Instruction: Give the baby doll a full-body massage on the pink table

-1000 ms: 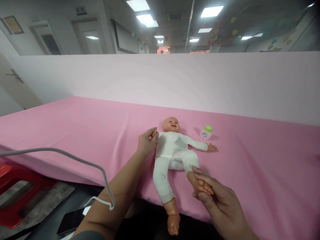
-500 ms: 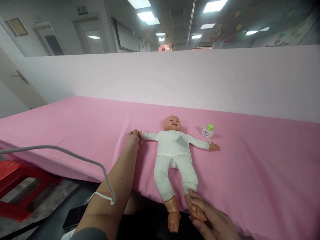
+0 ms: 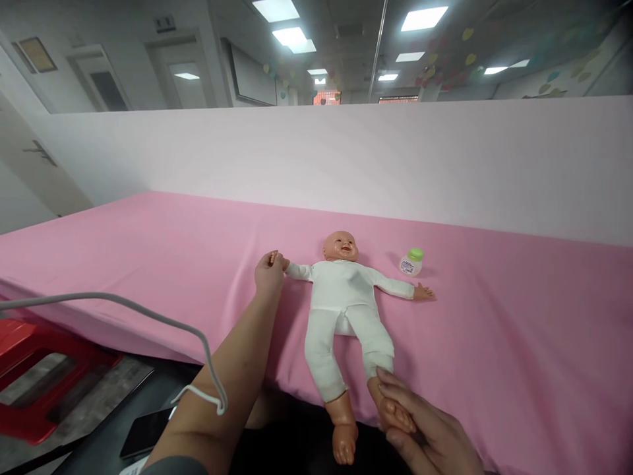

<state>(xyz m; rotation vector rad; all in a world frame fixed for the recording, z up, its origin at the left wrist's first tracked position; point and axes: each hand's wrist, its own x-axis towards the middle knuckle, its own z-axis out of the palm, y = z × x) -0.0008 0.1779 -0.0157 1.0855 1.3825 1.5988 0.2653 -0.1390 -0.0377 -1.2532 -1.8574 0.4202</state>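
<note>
A baby doll (image 3: 343,285) in a white cloth suit lies face up on a pink sheet (image 3: 475,343), its head away from me and its bare feet over the near edge. My left hand (image 3: 270,268) is closed around the doll's hand on the left side, its arm stretched out sideways. With thumb and fingers, my right hand (image 3: 425,429) holds the doll's foot (image 3: 395,415) on the right side. The doll's other foot (image 3: 345,441) hangs free. Beside the doll's head stands a small clear bottle (image 3: 411,262) with a green cap.
A grey cable (image 3: 123,298) hangs across my left forearm. At lower left are a red plastic stool (image 3: 30,382) and a phone (image 3: 146,432) on a dark surface. Behind the bed runs a white wall (image 3: 316,158) with a glass pane above.
My left hand has shifted slightly right and up with the doll's hand in it, so the doll's sleeve bends more. My right hand and the foot moved slightly right.
</note>
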